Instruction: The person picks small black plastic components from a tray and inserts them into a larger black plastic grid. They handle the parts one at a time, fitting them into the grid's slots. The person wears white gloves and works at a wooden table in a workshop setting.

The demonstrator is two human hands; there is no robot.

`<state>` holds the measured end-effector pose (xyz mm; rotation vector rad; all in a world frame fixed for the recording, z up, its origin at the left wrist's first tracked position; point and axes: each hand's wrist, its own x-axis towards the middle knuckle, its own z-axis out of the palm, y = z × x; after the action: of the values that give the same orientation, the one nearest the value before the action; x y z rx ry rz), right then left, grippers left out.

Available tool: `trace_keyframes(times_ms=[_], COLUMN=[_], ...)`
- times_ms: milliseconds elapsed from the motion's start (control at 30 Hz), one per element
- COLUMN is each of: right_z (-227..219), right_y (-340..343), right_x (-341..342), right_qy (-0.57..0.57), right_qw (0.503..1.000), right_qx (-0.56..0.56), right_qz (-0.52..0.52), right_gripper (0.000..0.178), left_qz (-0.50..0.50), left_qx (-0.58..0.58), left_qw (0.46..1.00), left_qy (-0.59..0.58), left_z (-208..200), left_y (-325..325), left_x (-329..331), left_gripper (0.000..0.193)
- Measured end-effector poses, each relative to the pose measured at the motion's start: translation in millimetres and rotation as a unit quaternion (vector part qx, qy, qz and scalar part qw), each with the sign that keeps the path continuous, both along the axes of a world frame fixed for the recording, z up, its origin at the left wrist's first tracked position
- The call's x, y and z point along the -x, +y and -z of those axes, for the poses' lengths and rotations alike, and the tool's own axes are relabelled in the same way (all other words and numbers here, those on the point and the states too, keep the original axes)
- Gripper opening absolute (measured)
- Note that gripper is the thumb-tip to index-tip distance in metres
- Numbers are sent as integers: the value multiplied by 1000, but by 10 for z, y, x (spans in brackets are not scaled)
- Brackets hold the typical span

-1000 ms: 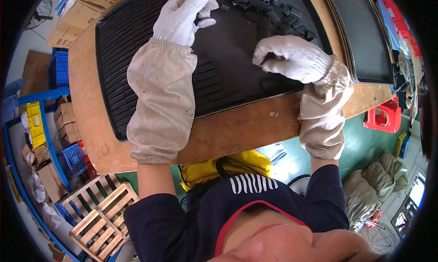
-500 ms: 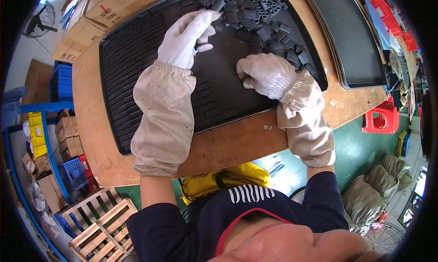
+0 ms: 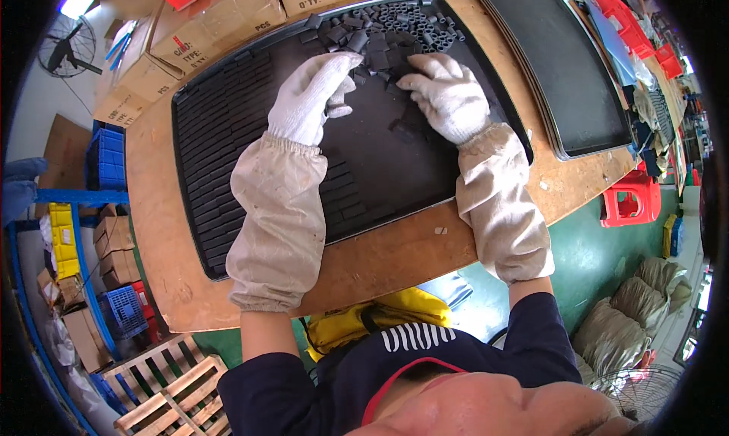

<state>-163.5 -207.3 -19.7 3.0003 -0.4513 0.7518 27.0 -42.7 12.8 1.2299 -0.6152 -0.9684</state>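
My left hand (image 3: pixel 313 96), in a white knit glove, hovers over the middle of a black tray (image 3: pixel 364 179). Its fingers are curled and its fingertips reach the near edge of a pile of loose black pieces (image 3: pixel 378 59); whatever they may hold is hidden. My right hand (image 3: pixel 449 100), gloved too, is beside the same pile with thumb and forefinger apart. Below its fingers, a few dark pieces (image 3: pixel 410 126) look smeared by motion. Rows of flat black pieces (image 3: pixel 220 151), set tightly side by side, cover the tray's left part. Small black tubes (image 3: pixel 437 35) lie at the far right.
Cardboard boxes (image 3: pixel 220 28) stand along the wooden table's (image 3: pixel 380 260) far left edge. Stacked black trays (image 3: pixel 581 79) lie to the right, with red bins (image 3: pixel 626 22) beyond. A red stool (image 3: pixel 632 199) and a wooden pallet (image 3: pixel 171 390) are on the floor.
My right hand has moved away from me to the pile, and its closed fingers have spread. Smeared pieces now show near where it was. My left hand keeps its pose; the view has shifted slightly.
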Motion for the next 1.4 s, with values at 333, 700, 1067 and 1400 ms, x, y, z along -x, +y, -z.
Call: trace_keyframes(times_ms=[333,700,1067,1400], right_z=[-215,76,108,-193], right_y=[-271,-96,-53,10], right_x=[180,-32,-70,-59], right_qy=[-112,-7,39,-232], right_qw=[976,997,996,969], right_qx=[109,21,-6,-55], right_qz=[154,73,82,69], right_gripper=[17,43,43,19], left_qz=[-2,33,45,111], left_qx=[-13,-27,-36,-4], left_qw=[1000,999,998,994], left_qy=[-14,-7,-15,17], left_z=[-63,-70,-84,11], left_y=[6,3,-14,-42], left_x=[59,138,175,178], left_gripper=[31,29,30,73])
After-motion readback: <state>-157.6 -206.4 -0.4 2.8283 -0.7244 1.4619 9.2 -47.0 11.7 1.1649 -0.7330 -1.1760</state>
